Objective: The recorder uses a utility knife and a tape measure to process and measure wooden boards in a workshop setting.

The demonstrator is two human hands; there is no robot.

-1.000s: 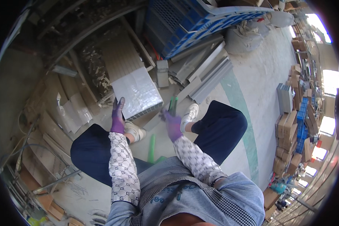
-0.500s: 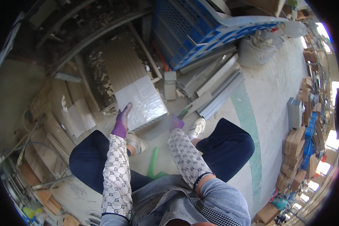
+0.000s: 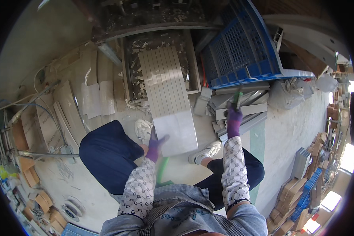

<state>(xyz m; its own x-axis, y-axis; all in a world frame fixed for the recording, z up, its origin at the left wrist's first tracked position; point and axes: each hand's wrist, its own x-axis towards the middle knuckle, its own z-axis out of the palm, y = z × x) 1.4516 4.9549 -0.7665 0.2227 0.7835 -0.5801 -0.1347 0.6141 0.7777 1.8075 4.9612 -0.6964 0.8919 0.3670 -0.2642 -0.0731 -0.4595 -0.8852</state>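
I saw the left hand [image 3: 156,142], in a purple glove, clamped on the near left corner of the ribbed grey panel [image 3: 170,98], thumb laid over its top face. The panel's long axis ran straight away from me, its near end between my knees and its far end resting in the shallow tray of offcuts [image 3: 130,84] ahead. The right hand [image 3: 234,120] was well off to the right of the panel, its grip closed around a green-handled tool [image 3: 237,100] that pointed up toward the blue slatted crate [image 3: 240,51]. So the left hand was the nearer one, already on the panel. Under the right hand lay a pile of grey profile lengths [image 3: 240,108], just beside the panel's right edge. A green bar [image 3: 163,170] stood between my legs near the white shoes [image 3: 205,152]. Loose tile strips [image 3: 98,90] lay on the floor to the left.
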